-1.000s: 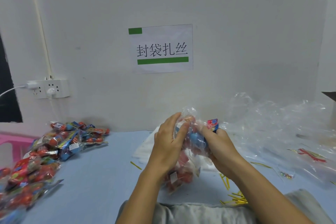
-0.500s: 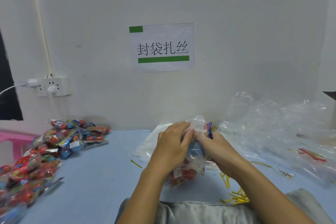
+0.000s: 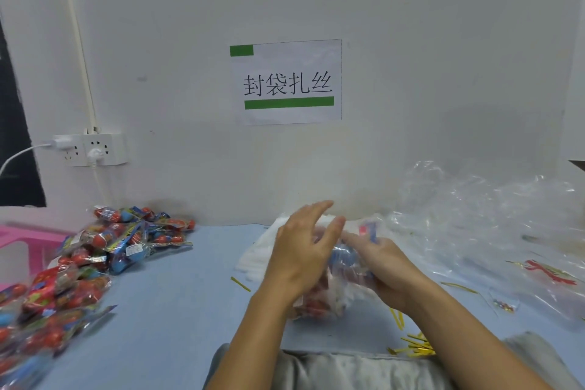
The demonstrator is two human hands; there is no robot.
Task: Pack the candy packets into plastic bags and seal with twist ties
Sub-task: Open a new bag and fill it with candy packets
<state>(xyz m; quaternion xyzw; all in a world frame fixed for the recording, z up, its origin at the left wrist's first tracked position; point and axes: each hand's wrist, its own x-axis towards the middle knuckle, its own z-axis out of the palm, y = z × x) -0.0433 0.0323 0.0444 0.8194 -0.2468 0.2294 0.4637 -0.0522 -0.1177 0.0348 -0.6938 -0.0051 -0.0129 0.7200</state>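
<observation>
Candy bag (image 3: 329,298) is right in the middle of the blue table (image 3: 177,310), held up between both hands, just in front of my view. It's a clear plastic bag with red packets at the bottom and something blue higher up; its neck sits between the two hands. The right hand (image 3: 384,266) has its fingers curled round the upper part of the bag from the right side, so that one's clamped on it. The left hand (image 3: 302,250) is on the left side of the bag with fingers straight and spread apart, tips pointing up and right. It's motion-blurred, so I can't tell if the palm is actually touching the plastic.

Rest of the table: a big pile of candy packets (image 3: 104,250) on the left (red and blue wrappers, running down to the bottom-left corner). Loose clear bags (image 3: 487,218) are heaped on the right against the wall. Yellow twist ties (image 3: 414,347) lie near the table's front edge by the right forearm, plus one stray tie (image 3: 240,283) left of the left wrist. A flat white stack (image 3: 256,253) sits behind the hands. On the wall there's a paper sign (image 3: 286,82) with green bars, and a power strip (image 3: 91,149) over to the left.
</observation>
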